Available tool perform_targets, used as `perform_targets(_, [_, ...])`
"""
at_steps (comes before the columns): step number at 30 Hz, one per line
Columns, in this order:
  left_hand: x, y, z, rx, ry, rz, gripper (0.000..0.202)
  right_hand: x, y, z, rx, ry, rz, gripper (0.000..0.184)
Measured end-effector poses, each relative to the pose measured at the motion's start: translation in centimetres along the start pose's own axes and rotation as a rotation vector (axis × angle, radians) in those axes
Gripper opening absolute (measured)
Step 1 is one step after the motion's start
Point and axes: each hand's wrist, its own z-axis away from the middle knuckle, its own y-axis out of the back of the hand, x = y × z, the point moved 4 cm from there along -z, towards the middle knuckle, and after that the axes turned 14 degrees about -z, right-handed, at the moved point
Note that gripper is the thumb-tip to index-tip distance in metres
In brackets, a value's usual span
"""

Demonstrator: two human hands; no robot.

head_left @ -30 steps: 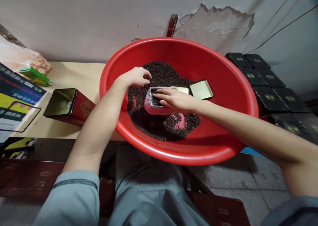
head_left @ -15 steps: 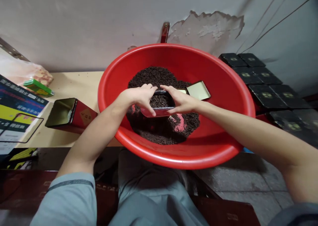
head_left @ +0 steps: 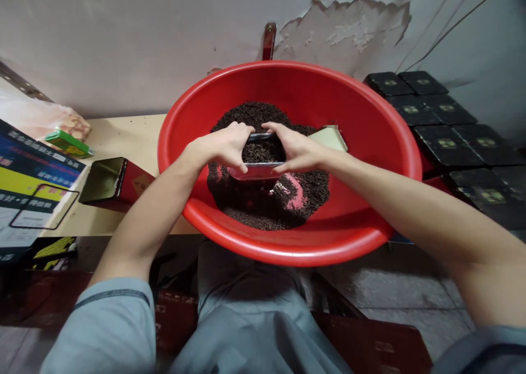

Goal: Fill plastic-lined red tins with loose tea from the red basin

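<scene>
A large red basin [head_left: 361, 116] rests in front of me with a heap of dark loose tea leaves [head_left: 255, 113] in it. My left hand [head_left: 224, 143] and my right hand [head_left: 296, 146] grip the two sides of a small red tin [head_left: 257, 170] held upright over the heap. The tin is full of dark leaves to its rim. Both hands have their fingers curled round the tin's edges. A pale metal lid [head_left: 329, 138] lies on the leaves just beyond my right hand.
An empty red tin [head_left: 117, 181] lies on its side on the beige table at the left, near printed cartons [head_left: 33, 171] and a green packet [head_left: 68, 142]. Several black tins [head_left: 447, 127] are stacked at the right. A peeling wall stands behind.
A second ago my right hand pressed into the tin's opening while my left hand gathered leaves. Both hands have since closed on the tin's sides and raised it upright.
</scene>
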Motion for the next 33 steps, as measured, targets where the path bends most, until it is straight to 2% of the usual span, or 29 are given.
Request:
perform_targets(3, [-0.2,-0.4,-0.2,0.04,-0.016,-0.01,0.103,0.4,0.1,0.0,0.023,0.005,-0.001,0.127])
perform_targets(6, [-0.3,-0.7,-0.2,0.031,-0.053,-0.028,0.096,0.6,-0.2,0.1,-0.005,0.022,0.002,0.125])
perform_targets(11, [-0.1,-0.3,0.3,-0.008,0.003,-0.046,0.089,0.3,-0.7,-0.1,-0.023,0.047,0.023,0.118])
perform_targets(14, [0.3,-0.2,0.5,-0.042,0.007,-0.063,0.088,-0.4,-0.7,-0.2,-0.037,0.02,0.068,0.11])
perform_targets(18, [0.8,0.3,0.5,0.011,0.017,-0.057,0.09,-1.6,-0.1,0.0,-0.014,-0.015,0.088,0.107])
perform_targets(21, [1.0,0.4,0.6,-0.063,0.02,-0.069,0.088,-2.2,0.0,0.2,-0.054,-0.073,0.101,0.102])
perform_targets(25, [1.2,0.9,1.0,-0.027,0.014,-0.014,0.088,-2.6,0.1,0.4,-0.048,-0.105,0.117,0.106])
perform_targets(30, [1.4,0.2,0.8,-0.141,0.015,-0.028,0.09,-2.7,-0.5,0.3,-0.09,-0.096,0.13,0.1])
perform_targets(33, [1.5,0.3,0.7,-0.102,0.018,-0.004,0.09,-2.7,-0.5,0.3,-0.078,-0.119,0.153,0.103])
